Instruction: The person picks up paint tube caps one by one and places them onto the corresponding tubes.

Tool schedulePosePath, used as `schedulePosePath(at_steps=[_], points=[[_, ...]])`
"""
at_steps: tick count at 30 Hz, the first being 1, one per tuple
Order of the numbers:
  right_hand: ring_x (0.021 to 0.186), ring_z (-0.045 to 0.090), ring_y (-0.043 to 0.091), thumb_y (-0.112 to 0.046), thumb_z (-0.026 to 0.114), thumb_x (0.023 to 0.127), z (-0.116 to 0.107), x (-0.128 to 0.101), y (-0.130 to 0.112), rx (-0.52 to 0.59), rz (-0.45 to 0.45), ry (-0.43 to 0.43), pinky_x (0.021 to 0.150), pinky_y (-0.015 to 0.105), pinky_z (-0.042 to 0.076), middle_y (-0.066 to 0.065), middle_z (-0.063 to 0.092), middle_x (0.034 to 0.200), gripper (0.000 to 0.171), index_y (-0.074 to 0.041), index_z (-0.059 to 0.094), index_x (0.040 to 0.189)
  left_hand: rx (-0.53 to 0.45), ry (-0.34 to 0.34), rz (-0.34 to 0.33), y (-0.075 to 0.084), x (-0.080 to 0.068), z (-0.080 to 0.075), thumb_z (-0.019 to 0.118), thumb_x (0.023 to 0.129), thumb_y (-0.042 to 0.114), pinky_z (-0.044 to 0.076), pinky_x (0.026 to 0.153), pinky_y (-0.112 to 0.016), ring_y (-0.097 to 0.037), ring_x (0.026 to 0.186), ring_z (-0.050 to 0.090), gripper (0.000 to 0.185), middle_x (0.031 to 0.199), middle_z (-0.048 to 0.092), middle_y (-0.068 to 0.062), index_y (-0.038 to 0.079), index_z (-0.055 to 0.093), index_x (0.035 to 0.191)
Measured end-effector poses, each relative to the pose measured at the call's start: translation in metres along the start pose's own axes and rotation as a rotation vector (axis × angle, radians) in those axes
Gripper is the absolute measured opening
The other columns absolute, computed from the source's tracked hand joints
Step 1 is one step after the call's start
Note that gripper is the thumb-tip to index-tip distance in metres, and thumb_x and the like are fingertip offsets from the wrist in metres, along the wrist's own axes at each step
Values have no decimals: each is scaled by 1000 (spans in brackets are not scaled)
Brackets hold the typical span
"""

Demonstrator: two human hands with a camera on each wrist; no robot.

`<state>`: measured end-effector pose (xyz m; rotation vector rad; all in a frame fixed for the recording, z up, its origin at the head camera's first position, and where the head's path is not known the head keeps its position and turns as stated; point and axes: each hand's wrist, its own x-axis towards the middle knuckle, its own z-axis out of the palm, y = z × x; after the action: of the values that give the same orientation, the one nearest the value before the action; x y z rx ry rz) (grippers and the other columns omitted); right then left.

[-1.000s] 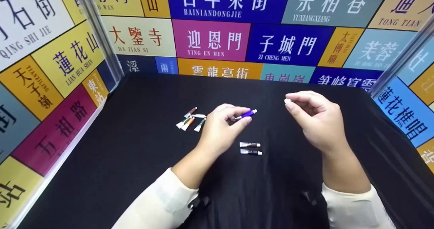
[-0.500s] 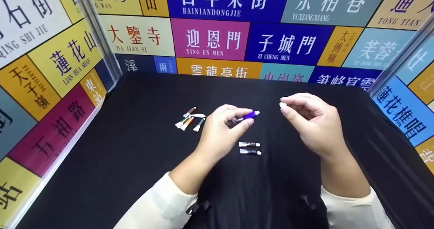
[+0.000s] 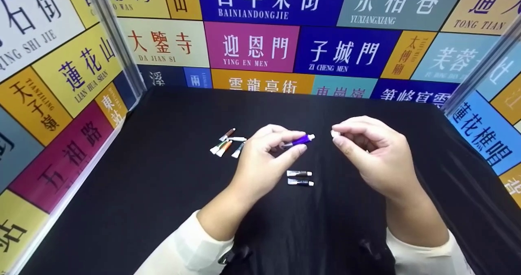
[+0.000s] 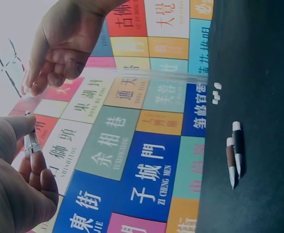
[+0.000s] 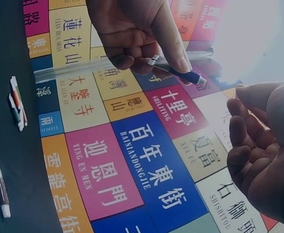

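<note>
My left hand (image 3: 268,148) pinches a small purple paint tube (image 3: 302,139) between thumb and fingers, its white tip pointing right. In the right wrist view the tube's purple body (image 5: 190,76) and flattened silver tail show under the left thumb. Just to the right, my right hand (image 3: 376,150) pinches a small white cap (image 3: 334,133) at its fingertips, a short gap away from the tube's tip. Both hands are raised over the black cloth. Below them a brown paint tube (image 3: 299,173) and a black paint tube (image 3: 300,182) lie side by side.
Several paint tubes, among them an orange one (image 3: 224,148) and a brown one (image 3: 227,134), lie in a loose pile left of the left hand. Small white pieces (image 4: 216,92) sit on the black cloth (image 3: 171,177). Panels with printed signs (image 3: 250,47) enclose the table.
My right hand has moved left and slightly down with the cap, narrowing the gap to the purple tube. The left hand has shifted only slightly right.
</note>
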<state>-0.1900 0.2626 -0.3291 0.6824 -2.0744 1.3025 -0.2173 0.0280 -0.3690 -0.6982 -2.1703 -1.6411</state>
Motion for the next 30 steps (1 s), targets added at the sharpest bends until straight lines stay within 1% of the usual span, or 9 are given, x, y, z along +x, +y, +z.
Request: schedulePosePath(at_steps=[6,12,15,20,24,30], points=[[72,61,10,12,83,84,0,-2,-7,-22,-38,-19,59,18,48,3,78,100,27,-4,83,105,-15,11,46,9,-5,-1,87,92,25,59,84,-27,-5,96,66,26,107,74,7,22,84,117],[68,56,9,12,83,83,1,-3,-10,-32,-57,-44,57,21,44,5,78,99,29,-6,84,106,-10,17,111,13,-6,-1,87,92,24,59,88,-31,-5,99,66,26,106,75,6,21,85,117],[68,56,9,13,83,83,1,-4,-11,-24,-59,-50,57,21,44,6,78,99,29,-5,84,106,5,15,127,14,-7,-2,87,92,24,59,89,-31,-4,100,66,26,105,75,6,20,85,117],[68,56,8,12,83,83,2,-4,-10,-22,-66,-65,57,20,45,8,79,100,29,-4,83,106,23,4,134,15,-8,-1,87,92,24,59,91,-29,-4,102,66,26,105,75,5,20,85,117],[69,57,8,13,83,83,2,-4,-9,-18,-74,-77,57,19,46,8,79,100,30,-6,84,107,17,-2,135,16,-8,0,87,91,24,58,91,-26,-4,102,66,26,106,75,5,20,85,117],[70,58,8,13,83,83,4,-4,-8,-9,-83,-86,58,19,47,7,79,100,31,-6,84,107,9,-10,139,16,-9,1,87,92,24,58,90,-26,-5,101,66,25,106,74,4,17,85,116]])
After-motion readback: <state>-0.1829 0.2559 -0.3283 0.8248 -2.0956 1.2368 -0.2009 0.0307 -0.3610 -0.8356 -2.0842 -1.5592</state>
